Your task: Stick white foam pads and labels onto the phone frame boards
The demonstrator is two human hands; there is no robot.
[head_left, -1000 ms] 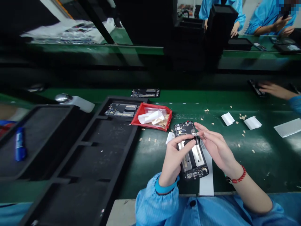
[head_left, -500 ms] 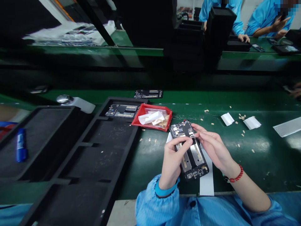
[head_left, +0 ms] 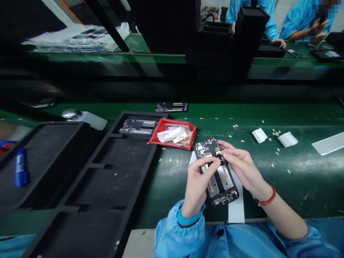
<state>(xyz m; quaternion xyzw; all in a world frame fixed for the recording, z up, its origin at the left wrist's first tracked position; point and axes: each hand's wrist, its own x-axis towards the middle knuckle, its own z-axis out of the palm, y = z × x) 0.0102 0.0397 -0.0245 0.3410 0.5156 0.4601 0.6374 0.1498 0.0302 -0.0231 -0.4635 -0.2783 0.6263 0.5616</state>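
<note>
An opened phone body (head_left: 217,175), black with bare circuit boards and two silver strips inside, lies on the green belt just in front of me, over a white paper strip (head_left: 236,208). My left hand (head_left: 197,182) grips its left edge, thumb across the middle. My right hand (head_left: 242,166) presses its fingertips on the phone's upper right part, near the circuit board. Whether a small piece is pinched between the fingers is hidden.
A red bin (head_left: 173,133) with white paper scraps stands just beyond the phone. A black compartment tray (head_left: 118,172) to the left holds another phone body (head_left: 138,126); a third (head_left: 172,106) lies farther back. White slips (head_left: 260,135) and small crumbs litter the belt on the right. Other people work at the far bench.
My right hand's fingers have slid a little down and left onto the phone. A co-worker's hand at the far right has left the view.
</note>
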